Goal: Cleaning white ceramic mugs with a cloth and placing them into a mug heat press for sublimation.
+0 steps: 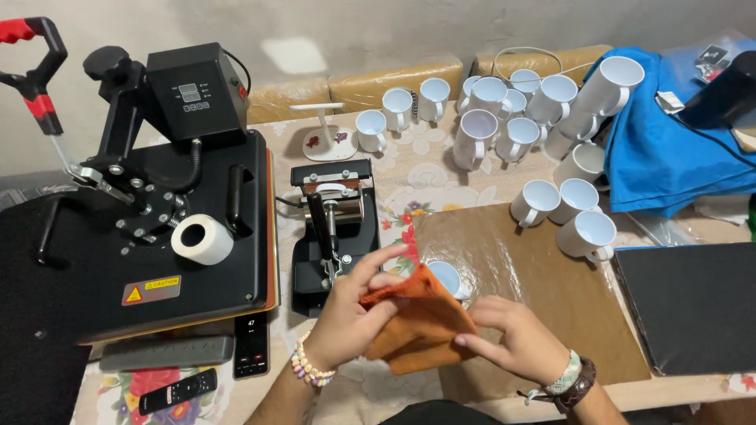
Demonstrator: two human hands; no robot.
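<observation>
My left hand (358, 311) and my right hand (512, 338) both grip an orange cloth (417, 319) wrapped around a white mug (450, 277). Only the mug's rim and blue-tinted inside show above the cloth. The hands sit near the table's front edge, on a brown sheet (543, 283). A beaded bracelet circles my left wrist, and a woven band and a leather strap circle my right wrist.
A black mug press (332, 228) stands just left of my hands. A large black heat press (157, 197) with a white tape roll (202, 239) fills the left. Several white mugs (504, 118) crowd the back. Blue cloth (669, 149) and a black pad (693, 303) lie at the right.
</observation>
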